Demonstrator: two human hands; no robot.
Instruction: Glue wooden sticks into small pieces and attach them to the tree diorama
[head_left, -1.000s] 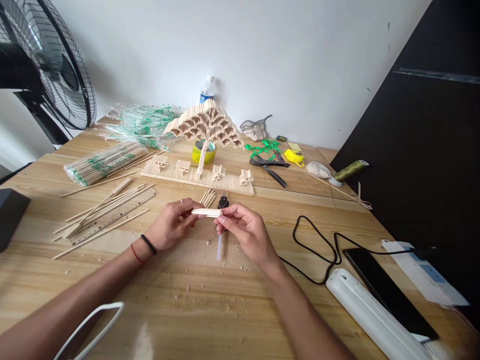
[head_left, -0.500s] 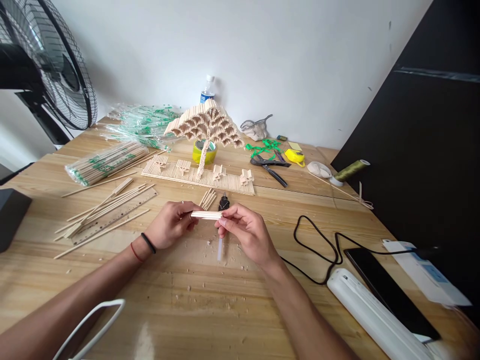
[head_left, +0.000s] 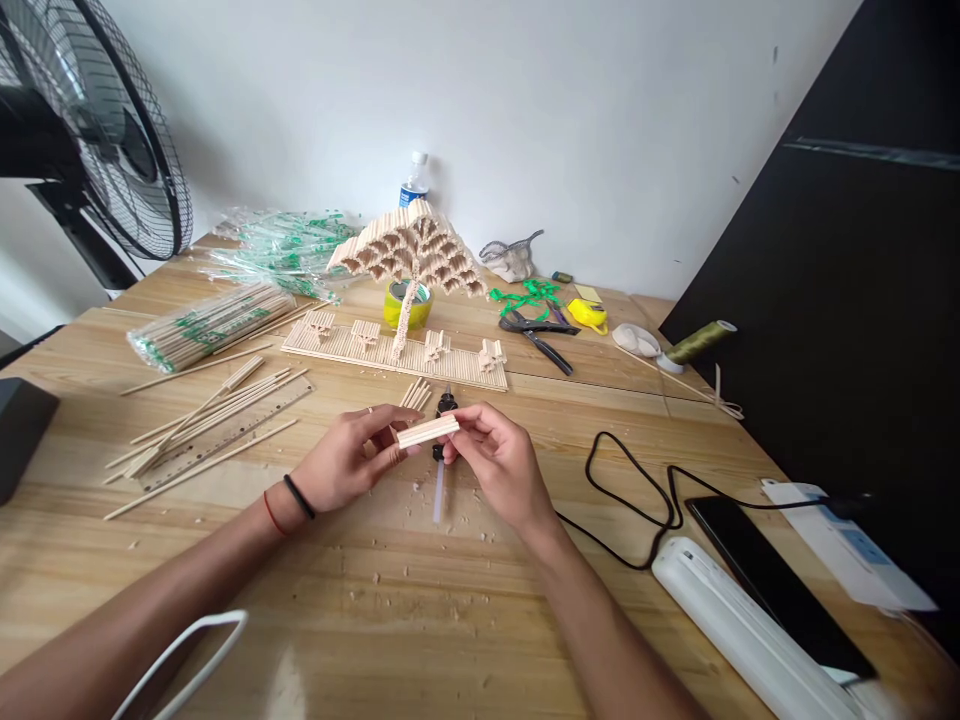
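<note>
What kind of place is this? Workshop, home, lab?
Likely a home hobby or craft desk, not a lab. Both hands hold a small stick panel over a wooden table; a model tree of sticks, bundled sticks, scissors and a standing fan surround it.

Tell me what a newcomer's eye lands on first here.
First comes the stick-built tree model, standing on its slatted base at the far middle of the wooden table. Next, in front of it, the left hand and right hand together hold a small flat block of cut sticks above the table. A big black fan fills the upper left corner.
</note>
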